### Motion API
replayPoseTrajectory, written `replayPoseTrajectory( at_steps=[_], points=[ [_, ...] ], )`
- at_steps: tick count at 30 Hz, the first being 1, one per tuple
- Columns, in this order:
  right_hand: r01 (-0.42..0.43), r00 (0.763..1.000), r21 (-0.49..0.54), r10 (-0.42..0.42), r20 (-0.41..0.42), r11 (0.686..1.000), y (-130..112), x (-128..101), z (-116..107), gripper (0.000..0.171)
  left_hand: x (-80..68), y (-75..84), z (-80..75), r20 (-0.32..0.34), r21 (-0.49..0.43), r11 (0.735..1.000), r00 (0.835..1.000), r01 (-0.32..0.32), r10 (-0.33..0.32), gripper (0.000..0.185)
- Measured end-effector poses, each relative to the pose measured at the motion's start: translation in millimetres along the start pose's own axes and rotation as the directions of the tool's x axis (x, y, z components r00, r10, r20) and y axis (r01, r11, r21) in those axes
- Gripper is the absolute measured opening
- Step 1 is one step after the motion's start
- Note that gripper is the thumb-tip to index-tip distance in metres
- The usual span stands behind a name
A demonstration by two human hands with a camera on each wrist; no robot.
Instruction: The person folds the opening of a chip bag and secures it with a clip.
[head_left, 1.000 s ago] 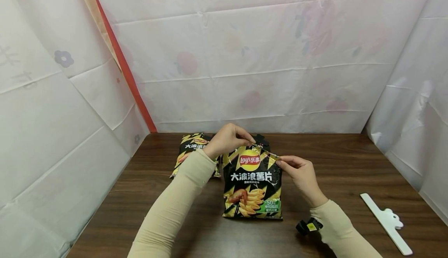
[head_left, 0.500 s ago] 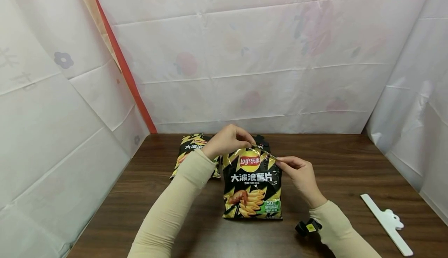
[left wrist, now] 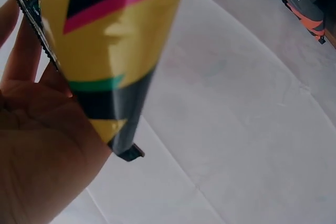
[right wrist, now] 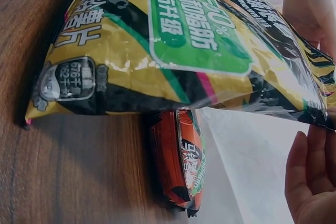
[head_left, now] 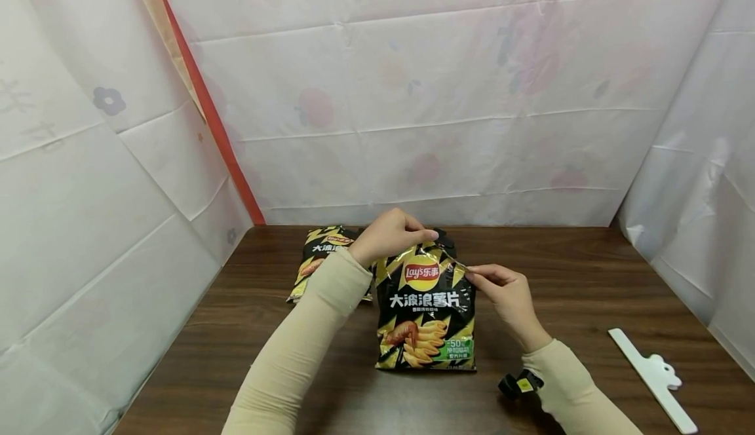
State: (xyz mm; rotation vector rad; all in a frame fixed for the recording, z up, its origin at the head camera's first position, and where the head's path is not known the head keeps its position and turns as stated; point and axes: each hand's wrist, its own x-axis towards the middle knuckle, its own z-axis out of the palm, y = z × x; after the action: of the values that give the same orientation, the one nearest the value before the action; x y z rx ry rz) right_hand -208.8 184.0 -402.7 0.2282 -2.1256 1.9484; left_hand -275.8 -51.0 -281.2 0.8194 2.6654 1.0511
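A black and yellow Lay's chip bag (head_left: pixel 425 317) stands upright on the table, its front facing me. My left hand (head_left: pixel 389 235) is at the top edge, with the thumb reaching over the middle of the seal. In the left wrist view, the left hand's fingers lie behind the sealed edge of the chip bag (left wrist: pixel 115 56). At the upper right corner, my right hand (head_left: pixel 504 291) pinches the seal between thumb and fingers. The right wrist view shows the bag's puffed side (right wrist: pixel 157 77) and the right hand (right wrist: pixel 310 177) at its corner.
A second black and yellow chip bag (head_left: pixel 321 251) lies at the back left, partly behind the left forearm. An orange-red bag (right wrist: pixel 181 161) stands behind the front one. A white sealing clip (head_left: pixel 651 376) lies at the right. Cloth walls enclose the brown table (head_left: pixel 566 258).
My left hand has shifted slightly right along the bag's top edge, and its thumb now stretches over the seal. The right hand and the bag stay nearly in place.
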Motion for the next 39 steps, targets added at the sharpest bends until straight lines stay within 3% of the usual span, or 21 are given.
replayPoseTrajectory(
  at_steps=[6, 13, 23, 32, 39],
  points=[
    [0.000, 1.000, 0.010, 0.000, 0.005, 1.000, -0.1, -0.6, 0.3, 0.027, -0.8, 0.6, -3.1, 0.048, 0.037, 0.999, 0.999, 0.011, -0.013, 0.038],
    [0.005, 1.000, 0.037, -0.006, 0.023, 0.999, 0.5, -0.2, -0.2, 0.026, 0.9, -2.4, -4.7, 0.089, 0.036, 0.999, 0.996, -0.012, 0.009, 0.026],
    [-0.014, 0.995, 0.069, 0.007, 0.101, 0.998, 1.0, 1.9, -5.5, 0.024, 1.5, -4.6, -3.7, 0.118, 0.053, 0.999, 0.993, 0.008, -0.014, 0.021],
    [-0.049, 0.989, 0.023, 0.045, 0.143, 0.999, -7.3, 6.7, -11.1, 0.038, 1.0, -4.2, -4.5, 0.119, 0.023, 1.000, 0.993, 0.001, -0.004, 0.019],
    [-0.080, 0.978, -0.084, 0.095, 0.188, 0.993, -9.3, 7.8, -9.1, 0.040, 0.7, -5.0, -3.1, 0.110, 0.022, 1.000, 0.994, -0.004, 0.002, 0.017]
  ],
)
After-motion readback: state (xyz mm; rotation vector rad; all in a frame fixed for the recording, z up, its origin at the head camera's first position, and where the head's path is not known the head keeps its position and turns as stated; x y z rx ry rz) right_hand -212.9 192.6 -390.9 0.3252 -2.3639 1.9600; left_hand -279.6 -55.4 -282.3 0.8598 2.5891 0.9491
